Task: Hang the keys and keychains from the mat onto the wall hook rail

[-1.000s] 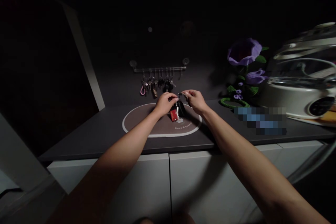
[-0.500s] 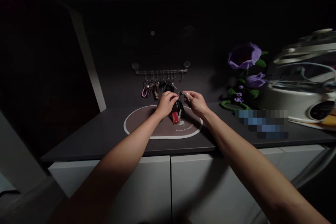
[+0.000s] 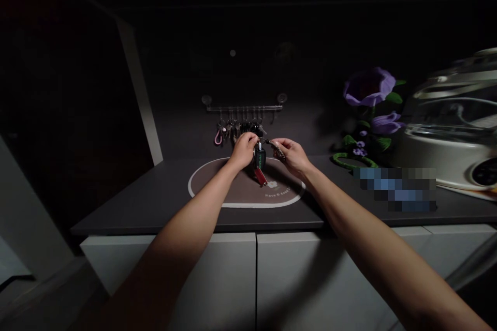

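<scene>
Above the oval brown mat [image 3: 217, 186], my left hand [image 3: 244, 149] pinches the ring of a bunch of keys. A black fob [image 3: 260, 159] with green lettering and a red tag [image 3: 261, 176] hang from that ring, beside the left fingertips. My right hand [image 3: 292, 155] is closed on a braided strap [image 3: 278, 151], whose upper end joins the ring between the two hands. Fingers of both hands partly hide the ring. Just behind, a clear hook rail [image 3: 244, 108] on the dark wall carries several hanging keys [image 3: 252, 128] and a pink loop [image 3: 218, 137].
Purple artificial flowers [image 3: 370, 88] with a green ring base [image 3: 351, 161] stand at the right. Beyond them is a large white appliance [image 3: 435, 158] with a clear front. A blurred-out item [image 3: 396, 189] lies near it. White cabinet doors [image 3: 217, 279] sit below the dark counter [image 3: 128, 201].
The black fob has turned so its lettered face shows, and the red tag has swung to a slant. Both hands keep hold, slightly farther apart. The view has shifted a little.
</scene>
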